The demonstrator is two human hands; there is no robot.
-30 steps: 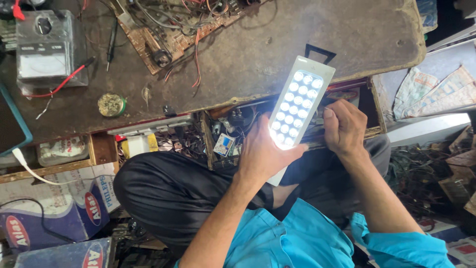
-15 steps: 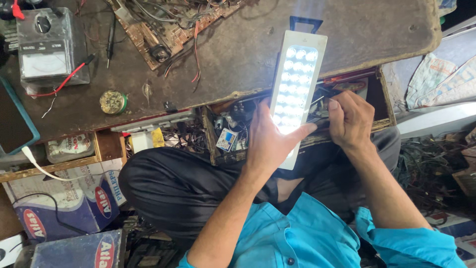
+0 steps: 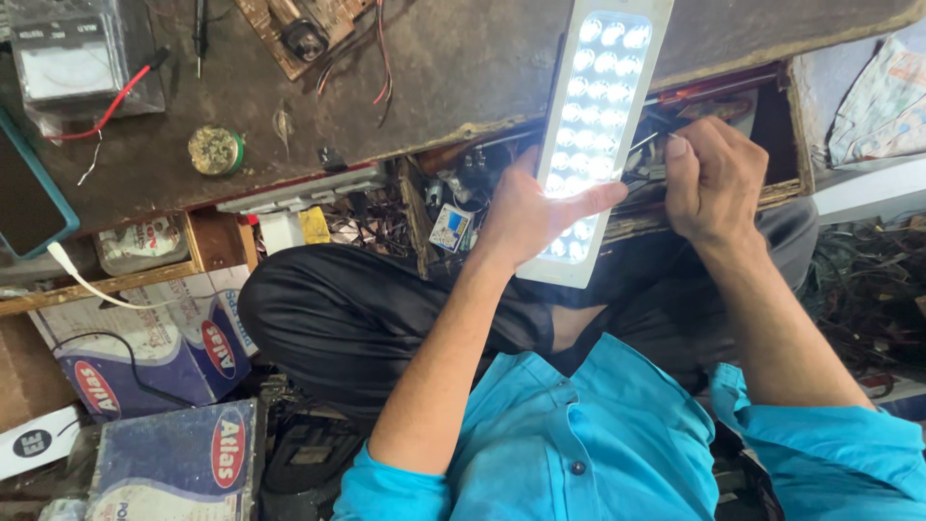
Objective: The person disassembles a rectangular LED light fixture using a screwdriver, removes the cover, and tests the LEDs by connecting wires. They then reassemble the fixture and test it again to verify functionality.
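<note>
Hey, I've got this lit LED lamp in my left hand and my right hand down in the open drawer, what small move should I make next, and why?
Probably keep the left hand steady on the LED lamp. Its lit face points down at the open drawer, where the right hand pinches something thin among the parts.

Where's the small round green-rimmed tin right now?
In the head view, the small round green-rimmed tin sits on the dark worn workbench at upper left, below the clear-cased meter with a red wire, far left of the lit white LED panel.
</note>
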